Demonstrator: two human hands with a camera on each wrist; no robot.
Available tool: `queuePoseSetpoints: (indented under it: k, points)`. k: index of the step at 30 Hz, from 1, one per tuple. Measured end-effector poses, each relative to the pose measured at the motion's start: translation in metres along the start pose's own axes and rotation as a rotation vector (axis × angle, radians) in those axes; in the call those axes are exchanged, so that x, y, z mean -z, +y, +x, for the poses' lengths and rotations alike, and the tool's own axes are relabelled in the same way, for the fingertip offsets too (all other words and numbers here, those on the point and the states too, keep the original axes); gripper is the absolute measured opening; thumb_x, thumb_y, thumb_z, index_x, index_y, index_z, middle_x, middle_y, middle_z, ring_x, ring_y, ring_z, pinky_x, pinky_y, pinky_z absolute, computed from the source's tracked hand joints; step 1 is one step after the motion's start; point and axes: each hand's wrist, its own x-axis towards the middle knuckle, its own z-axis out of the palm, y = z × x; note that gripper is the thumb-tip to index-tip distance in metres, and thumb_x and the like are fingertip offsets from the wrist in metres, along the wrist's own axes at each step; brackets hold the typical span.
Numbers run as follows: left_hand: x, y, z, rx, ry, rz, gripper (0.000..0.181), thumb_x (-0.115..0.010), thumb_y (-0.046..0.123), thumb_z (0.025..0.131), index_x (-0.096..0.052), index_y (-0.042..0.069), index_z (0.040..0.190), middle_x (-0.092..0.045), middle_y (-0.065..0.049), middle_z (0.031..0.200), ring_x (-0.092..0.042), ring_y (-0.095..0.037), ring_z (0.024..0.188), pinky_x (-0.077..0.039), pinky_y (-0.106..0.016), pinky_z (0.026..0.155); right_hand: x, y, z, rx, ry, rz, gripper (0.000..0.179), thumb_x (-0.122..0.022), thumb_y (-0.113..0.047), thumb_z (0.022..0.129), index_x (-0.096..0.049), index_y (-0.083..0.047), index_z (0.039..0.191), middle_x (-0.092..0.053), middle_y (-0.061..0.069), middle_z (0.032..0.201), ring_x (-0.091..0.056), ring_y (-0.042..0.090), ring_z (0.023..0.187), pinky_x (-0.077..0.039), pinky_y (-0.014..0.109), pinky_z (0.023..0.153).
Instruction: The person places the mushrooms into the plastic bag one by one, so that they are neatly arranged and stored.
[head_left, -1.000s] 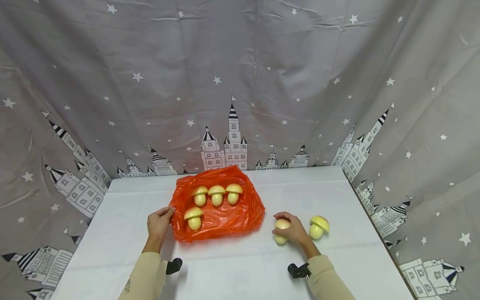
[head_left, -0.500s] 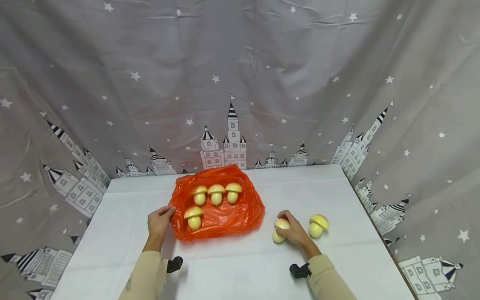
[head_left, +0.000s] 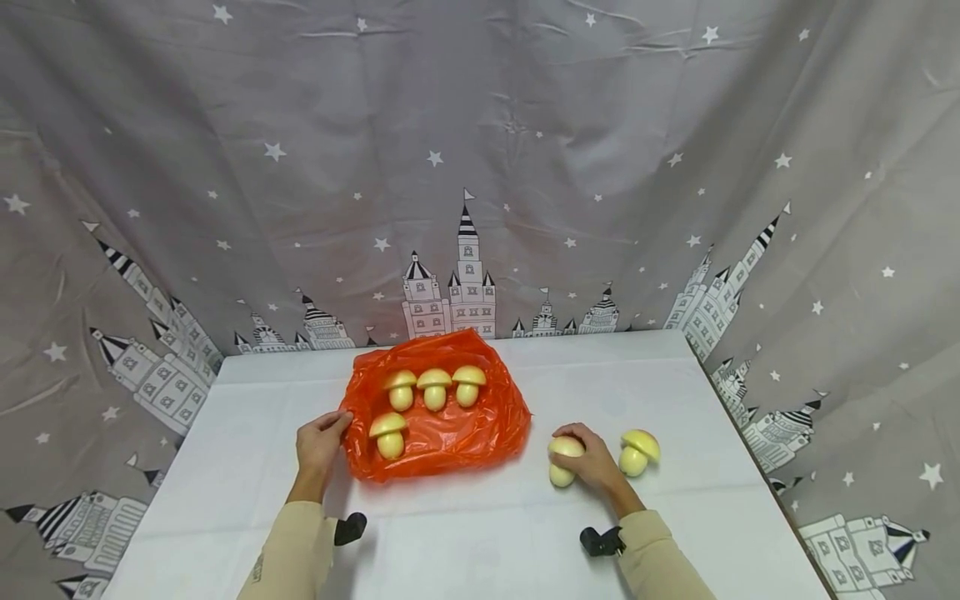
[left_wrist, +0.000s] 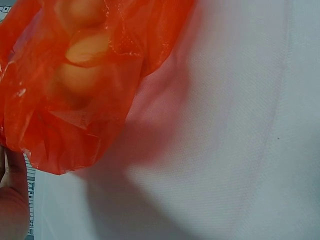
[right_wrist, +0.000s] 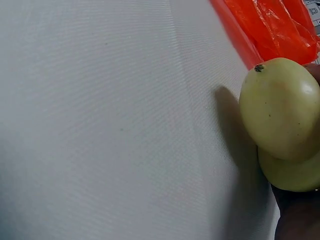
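A red plastic bag (head_left: 465,437) lies with its mouth spread open, several yellow mushrooms inside, three in a row at the back and one mushroom (head_left: 389,442) nearer the front left. My left hand (head_left: 318,446) pinches the bag's left edge; in the left wrist view, mushrooms show faintly through the plastic (left_wrist: 65,125). To the right of the bag, my right hand (head_left: 590,461) grips another mushroom (head_left: 566,447) by its cap, stem towards me. The right wrist view shows its rounded stem (right_wrist: 280,107) up close, with a small dark spot at the tip.
One more yellow mushroom (head_left: 634,459) lies on the white-covered table (head_left: 480,542) just right of my right hand. Behind the table hangs a grey curtain (head_left: 480,125) printed with castles and stars. The table's right edge runs beyond the loose mushroom.
The fingers of my right hand have shifted on the mushroom, whose stem swung slightly left and then back. My left hand and the bag have stayed in place.
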Motion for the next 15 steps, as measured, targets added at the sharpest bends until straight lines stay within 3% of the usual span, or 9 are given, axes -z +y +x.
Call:
queuePoseSetpoints:
  k: [5, 11, 15]
  points:
    - [0.006, -0.002, -0.002, 0.011, 0.008, -0.007, 0.043, -0.057, 0.025, 0.098, -0.057, -0.005, 0.128, -0.055, -0.023, 0.127, -0.052, -0.025, 0.108, -0.05, -0.02, 0.084, -0.004, -0.013, 0.0, -0.008, 0.025, 0.0, 0.036, -0.081, -0.007, 0.076, -0.063, -0.003, 0.107, -0.063, 0.008, 0.104, -0.056, 0.017, 0.093, -0.046, 0.028, 0.081]
    - [0.005, -0.005, 0.001, -0.016, 0.006, 0.008, 0.041, -0.058, 0.024, 0.098, -0.059, -0.006, 0.126, -0.057, -0.024, 0.124, -0.054, -0.024, 0.103, -0.043, -0.007, 0.066, 0.0, -0.06, -0.014, -0.035, 0.041, -0.028, 0.033, -0.077, -0.002, 0.078, -0.059, 0.003, 0.105, -0.062, 0.012, 0.102, -0.056, 0.018, 0.092, -0.046, 0.028, 0.08]
    - [0.004, -0.005, 0.0, -0.005, -0.005, 0.018, 0.042, -0.058, 0.027, 0.098, -0.059, -0.005, 0.126, -0.057, -0.023, 0.123, -0.054, -0.024, 0.102, -0.044, -0.009, 0.068, 0.0, -0.059, -0.011, -0.02, 0.06, -0.029, 0.032, -0.077, -0.002, 0.078, -0.062, 0.002, 0.106, -0.064, 0.014, 0.104, -0.057, 0.02, 0.092, -0.047, 0.029, 0.08]
